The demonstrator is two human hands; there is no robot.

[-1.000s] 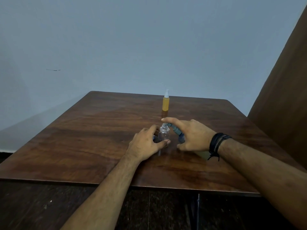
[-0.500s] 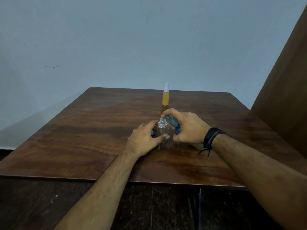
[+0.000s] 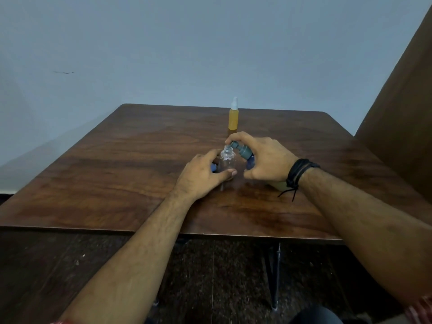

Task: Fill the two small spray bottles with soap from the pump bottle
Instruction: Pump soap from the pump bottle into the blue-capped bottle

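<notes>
A plain blue-grey wall backs a dark wooden table (image 3: 117, 164); a brown panel (image 3: 402, 118) rises along its right edge, and a dark floor shows below the near edge. My two bare forearms reach in from the near edge toward the table's middle.

My left hand (image 3: 201, 176) grips the clear bottle (image 3: 227, 161), thumb curled across its lower front and fingers wrapped behind. The bottle stands upright on the table near the centre, uncapped, its threaded neck open at the top; no soap is visible inside it. A small blue piece (image 3: 213, 167) shows just beside my left fingers; I cannot tell what it is.

My right hand (image 3: 268, 161) grips the pump bottle, fingers curled over its grey pump head (image 3: 242, 150) with the index finger arched along the top. The spout points left, its tip just above the clear bottle's mouth. A patch of the blue body shows under the pump head, and a pale part shows below my wrist; the rest is hidden by the hand. Black bands (image 3: 298, 171) circle my right wrist, with a loose cord hanging down.

The filled bottle (image 3: 233, 118), amber with a white spray top, stands upright by the far edge, well apart from both hands and directly beyond them.
</notes>
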